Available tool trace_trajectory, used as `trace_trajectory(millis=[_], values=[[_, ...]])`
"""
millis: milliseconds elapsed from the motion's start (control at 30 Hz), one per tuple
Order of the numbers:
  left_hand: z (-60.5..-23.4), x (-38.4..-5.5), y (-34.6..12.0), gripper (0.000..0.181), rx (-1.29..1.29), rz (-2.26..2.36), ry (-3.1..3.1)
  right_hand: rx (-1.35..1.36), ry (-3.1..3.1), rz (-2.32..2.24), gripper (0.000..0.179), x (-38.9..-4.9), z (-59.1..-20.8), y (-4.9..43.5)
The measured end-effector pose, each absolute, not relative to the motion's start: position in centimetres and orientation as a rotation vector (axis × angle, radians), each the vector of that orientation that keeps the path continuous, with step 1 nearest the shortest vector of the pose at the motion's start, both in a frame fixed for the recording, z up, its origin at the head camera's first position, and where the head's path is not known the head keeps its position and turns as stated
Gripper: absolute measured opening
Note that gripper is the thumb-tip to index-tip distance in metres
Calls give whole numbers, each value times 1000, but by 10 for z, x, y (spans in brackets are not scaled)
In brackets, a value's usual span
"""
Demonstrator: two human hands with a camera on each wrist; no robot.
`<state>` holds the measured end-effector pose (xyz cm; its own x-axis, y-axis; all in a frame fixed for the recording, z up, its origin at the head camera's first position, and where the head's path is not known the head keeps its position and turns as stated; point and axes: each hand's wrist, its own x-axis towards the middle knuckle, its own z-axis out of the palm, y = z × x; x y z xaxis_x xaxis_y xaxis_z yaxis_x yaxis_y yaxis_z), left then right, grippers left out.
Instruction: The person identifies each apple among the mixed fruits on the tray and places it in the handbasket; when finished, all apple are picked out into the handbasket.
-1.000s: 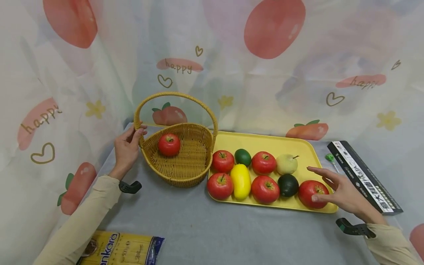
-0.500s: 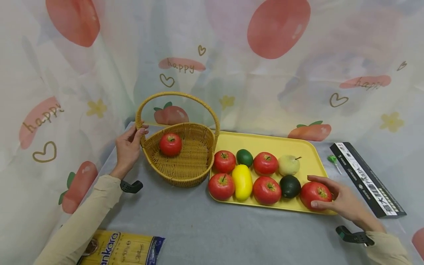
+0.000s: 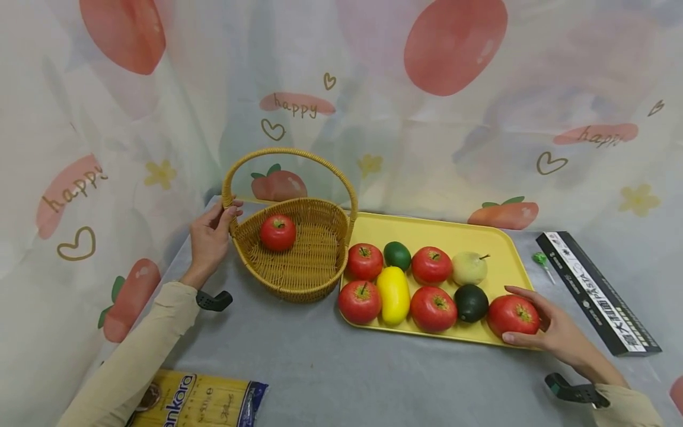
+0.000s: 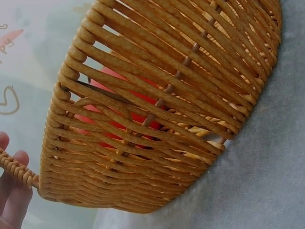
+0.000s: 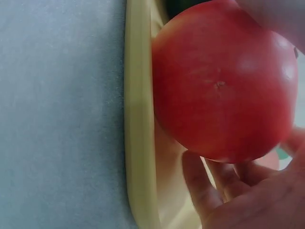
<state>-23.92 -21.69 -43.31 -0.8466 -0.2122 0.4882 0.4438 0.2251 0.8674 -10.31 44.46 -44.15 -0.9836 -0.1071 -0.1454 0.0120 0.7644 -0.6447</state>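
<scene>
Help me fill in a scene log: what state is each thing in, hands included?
Basket: upright, one apple inside
Left hand: gripping the handle
Tray: flat, loaded
Rightmost apple: gripped, whether lifted unclear
Right hand: holding that apple
Remaining tray fruit: whole
Pasta packet: flat, partly out of frame
Pasta box: flat, looks closed
Lollipop: lying beside the box

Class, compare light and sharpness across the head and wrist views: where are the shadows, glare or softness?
Head view: fairly even light, lettering readable on the pasta packet; left wrist view: wicker basket weave fairly distinct; right wrist view: pale sheen on the gripped red apple, darker shading on the grey cloth beside the yellow tray, fingers slightly soft.
</scene>
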Motion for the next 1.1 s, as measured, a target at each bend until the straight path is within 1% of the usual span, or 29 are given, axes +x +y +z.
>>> trace_trajectory(millis=[133, 267, 467, 767, 1100], values=[[-433, -239, -218, 33, -216, -1660, -1991, -8, 2774, -1042, 82, -104, -442, 446], [-433, -239, -218, 32, -215, -1654, -1993, 20, 2806, -1166, 75, -103, -442, 447], [-433, -240, -218, 32, -202, -1655, -1998, 16, 2845, -1265, 73, -103, -424, 444], [-433, -240, -217, 31, -216, -1649, -1994, -172, 2779, -1435, 74, -113, -397, 408], [-431, -240, -217, 30, -193, -1629, -2022, -289, 2692, -1506, 74, -131, -376, 377]])
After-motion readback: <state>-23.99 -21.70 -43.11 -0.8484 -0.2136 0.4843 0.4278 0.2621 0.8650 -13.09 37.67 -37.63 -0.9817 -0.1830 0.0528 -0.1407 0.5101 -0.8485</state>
